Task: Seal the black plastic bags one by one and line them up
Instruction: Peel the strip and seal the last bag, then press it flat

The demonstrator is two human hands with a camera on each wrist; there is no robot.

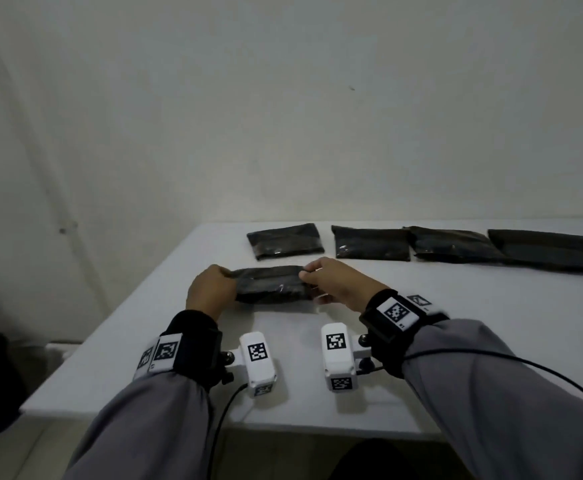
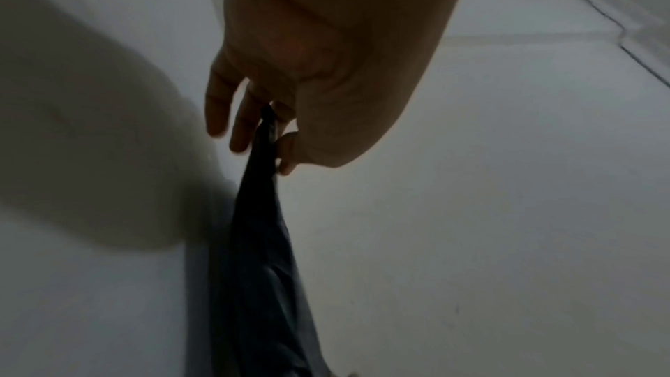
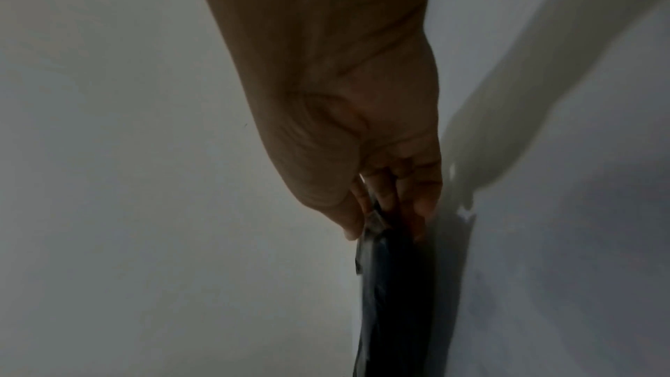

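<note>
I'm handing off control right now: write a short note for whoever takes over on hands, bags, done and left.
Left hand pinches the left end of the near black bag; right hand pinches its right end. It sits on the white table, in front of the row. Four bags lie lined up along the far edge. Whether they are sealed cannot be told. Left: finish this bag, add it to the row.

Glossy crinkled plastic bag point(image 1: 271, 284), matt table point(image 1: 421, 341)

On the worktop point(image 1: 456, 341), four bags point(image 1: 371, 243) lie in a row along the far edge, running left to right. Nearer the person, before the leftmost one, a fifth bag point(image 1: 271, 284) lies between the left hand point(image 1: 210, 289) and right hand point(image 1: 335, 284).
</note>
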